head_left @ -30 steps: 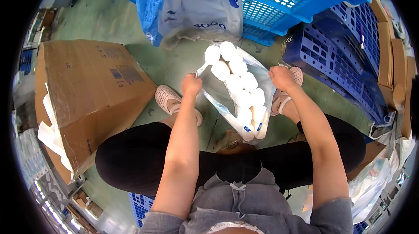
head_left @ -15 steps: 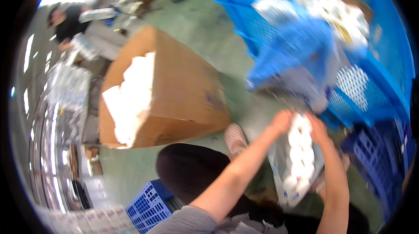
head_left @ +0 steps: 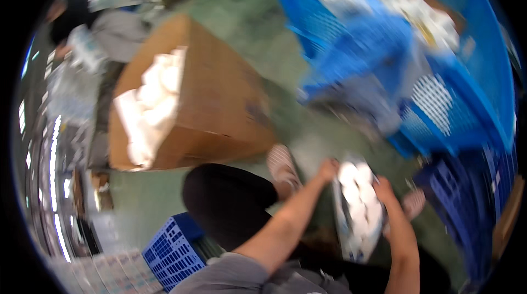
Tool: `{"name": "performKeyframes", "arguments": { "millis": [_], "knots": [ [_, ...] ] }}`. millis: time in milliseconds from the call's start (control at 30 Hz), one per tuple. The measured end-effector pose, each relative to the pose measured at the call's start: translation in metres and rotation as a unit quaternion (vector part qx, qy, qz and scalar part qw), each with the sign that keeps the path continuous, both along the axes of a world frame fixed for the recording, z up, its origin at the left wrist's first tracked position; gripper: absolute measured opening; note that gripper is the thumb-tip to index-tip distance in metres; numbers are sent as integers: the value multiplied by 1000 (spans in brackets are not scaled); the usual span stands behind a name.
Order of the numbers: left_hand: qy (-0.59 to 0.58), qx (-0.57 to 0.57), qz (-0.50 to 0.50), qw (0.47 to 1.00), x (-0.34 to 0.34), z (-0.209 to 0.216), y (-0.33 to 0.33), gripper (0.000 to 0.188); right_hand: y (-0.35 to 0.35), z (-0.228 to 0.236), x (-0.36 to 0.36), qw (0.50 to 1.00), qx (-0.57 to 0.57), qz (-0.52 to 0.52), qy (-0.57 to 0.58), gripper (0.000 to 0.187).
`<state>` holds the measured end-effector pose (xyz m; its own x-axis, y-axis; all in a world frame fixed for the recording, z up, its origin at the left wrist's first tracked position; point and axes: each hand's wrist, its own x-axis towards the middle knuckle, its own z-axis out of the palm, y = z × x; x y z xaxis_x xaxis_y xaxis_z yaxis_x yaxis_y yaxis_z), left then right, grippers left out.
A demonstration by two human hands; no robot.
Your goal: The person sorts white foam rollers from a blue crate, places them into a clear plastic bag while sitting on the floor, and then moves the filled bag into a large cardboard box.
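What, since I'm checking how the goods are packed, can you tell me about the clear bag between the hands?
The clear bag looks like thin, shiny plastic, long and narrow, with bluish patches near its lower end. Two side-by-side rows of rounded white pieces fill most of its length. It lies lengthwise up the view, low and right of centre. The left hand is at its upper left edge, the right hand along its right side; blur hides the exact grip and whether its mouth is open.
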<state>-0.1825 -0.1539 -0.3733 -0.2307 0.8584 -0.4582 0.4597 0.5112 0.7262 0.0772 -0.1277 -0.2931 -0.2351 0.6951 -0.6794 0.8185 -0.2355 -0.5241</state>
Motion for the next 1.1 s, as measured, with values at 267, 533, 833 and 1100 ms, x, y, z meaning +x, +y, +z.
{"name": "performKeyframes", "arguments": {
  "millis": [267, 533, 833, 1100],
  "knots": [
    [22, -20, -33, 999, -12, 72, 15, 23, -44, 49, 37, 999, 22, -9, -34, 33],
    [153, 1, -87, 984, 9, 177, 38, 58, -44, 81, -6, 981, 154, -113, -29, 32],
    [281, -147, -229, 920, 91, 199, 27, 86, -98, 112, -93, 943, 289, -82, -142, 83],
    [177, -37, -113, 977, 31, 200, 28, 64, -111, 116, -94, 939, 310, -53, -141, 85]
  ]
}}
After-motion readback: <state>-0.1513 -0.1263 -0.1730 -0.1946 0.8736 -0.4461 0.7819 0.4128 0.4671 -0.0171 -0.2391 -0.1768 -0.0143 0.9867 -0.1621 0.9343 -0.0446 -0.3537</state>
